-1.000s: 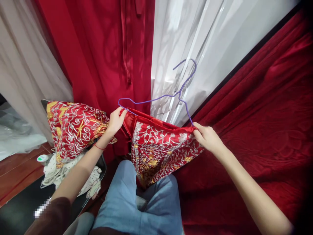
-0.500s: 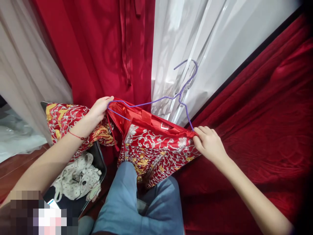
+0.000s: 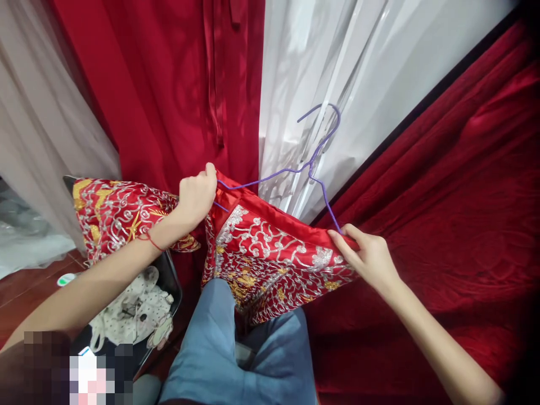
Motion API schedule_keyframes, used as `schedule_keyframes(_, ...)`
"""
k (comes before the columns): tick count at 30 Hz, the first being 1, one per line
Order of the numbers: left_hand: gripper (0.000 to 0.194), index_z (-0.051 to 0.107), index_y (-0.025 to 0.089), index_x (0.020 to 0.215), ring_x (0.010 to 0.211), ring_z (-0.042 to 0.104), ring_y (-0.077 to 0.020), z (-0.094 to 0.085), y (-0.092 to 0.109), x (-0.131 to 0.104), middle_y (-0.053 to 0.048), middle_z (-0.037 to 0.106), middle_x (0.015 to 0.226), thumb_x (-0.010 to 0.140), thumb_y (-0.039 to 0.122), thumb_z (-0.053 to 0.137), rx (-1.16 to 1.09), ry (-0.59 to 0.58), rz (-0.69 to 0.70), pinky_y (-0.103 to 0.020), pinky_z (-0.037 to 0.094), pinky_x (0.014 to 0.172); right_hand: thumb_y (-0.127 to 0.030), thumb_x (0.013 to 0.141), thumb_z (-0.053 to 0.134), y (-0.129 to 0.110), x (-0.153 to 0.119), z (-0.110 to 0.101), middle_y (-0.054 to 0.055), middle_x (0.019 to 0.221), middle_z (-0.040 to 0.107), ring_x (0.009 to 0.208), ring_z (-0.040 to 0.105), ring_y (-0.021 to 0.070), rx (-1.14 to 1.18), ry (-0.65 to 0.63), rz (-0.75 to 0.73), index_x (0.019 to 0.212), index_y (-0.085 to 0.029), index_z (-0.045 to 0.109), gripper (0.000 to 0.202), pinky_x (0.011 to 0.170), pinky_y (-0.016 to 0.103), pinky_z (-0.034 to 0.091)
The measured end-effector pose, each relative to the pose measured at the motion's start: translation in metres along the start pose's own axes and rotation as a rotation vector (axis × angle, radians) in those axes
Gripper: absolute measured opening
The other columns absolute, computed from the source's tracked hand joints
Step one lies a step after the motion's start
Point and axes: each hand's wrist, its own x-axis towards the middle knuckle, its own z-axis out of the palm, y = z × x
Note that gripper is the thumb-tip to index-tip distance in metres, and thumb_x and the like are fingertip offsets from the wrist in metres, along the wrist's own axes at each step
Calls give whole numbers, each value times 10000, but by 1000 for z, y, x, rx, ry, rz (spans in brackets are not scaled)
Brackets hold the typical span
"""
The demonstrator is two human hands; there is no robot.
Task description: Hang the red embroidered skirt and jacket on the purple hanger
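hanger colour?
Purple wire hanger, clearest in the head view against the white curtain.

Garment (image 3: 270, 253): bright red satin, dense silver scrollwork with gold floral accents. Second embroidered piece (image 3: 118, 216) at left: same red, silver swirls, more gold. Wire hanger (image 3: 314, 160): purple. Curtain (image 3: 169, 90) behind: plain deep red; sheer panels (image 3: 337, 62) white. Cloth at right (image 3: 455, 185): dark red, faint tone-on-tone pattern, possibly embossed. Trousers (image 3: 236, 349): light blue denim. Bag (image 3: 130, 312) lower left: cream with small dark dots. Thin red string on the left wrist (image 3: 147, 241).
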Motion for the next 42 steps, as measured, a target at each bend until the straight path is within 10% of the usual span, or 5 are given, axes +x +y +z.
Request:
schedule_keyframes(12, 152, 529, 218, 921, 778, 609, -132, 7, 62, 0, -14, 606, 802, 995, 339, 475, -1065, 563, 9, -264, 497, 779, -682, 955, 392, -2, -6, -20, -4, 477, 526, 406, 469, 132, -420, 198, -173, 696, -209, 504, 550, 467, 245, 246)
schedule_keyframes(19, 505, 436, 181, 1271, 630, 657, -136, 25, 42, -5, -25, 701, 867, 833, 309, 652, -1410, -223, -59, -272, 539, 611, -541, 1029, 343, 18, -1, -13, 14, 535, 591, 463, 533, 143, -494, 163, -217, 708, -211, 531, 497, 505, 255, 311)
schedule_keyframes(24, 396, 620, 146, 1113, 557, 586, -147, 31, -5, 24, 26, 617, 625, 744, 290, 626, -1173, -327, 66, -251, 448, 547, -562, 979, 476, 31, 6, 3, 20, 594, 619, 496, 567, 164, -419, 235, -296, 826, -206, 570, 399, 524, 271, 377)
schedule_keyframes(31, 284, 658, 187, 823, 875, 573, -250, 30, -9, 28, -81, 649, 845, 809, 464, 594, -483, 179, 405, -357, 445, 783, -358, 977, 557, 42, 4, -1, 92, 879, 646, 731, 591, 191, -396, 201, -498, 1025, -186, 624, 191, 674, 308, 478)
schedule_keyframes(42, 431, 635, 207, 898, 799, 633, -225, 47, 6, 8, -65, 693, 841, 969, 583, 436, -601, 7, 278, -287, 389, 687, -215, 950, 546, 26, 1, 9, 64, 859, 646, 783, 600, 196, -217, 392, -323, 884, -216, 568, 70, 755, 357, 435)
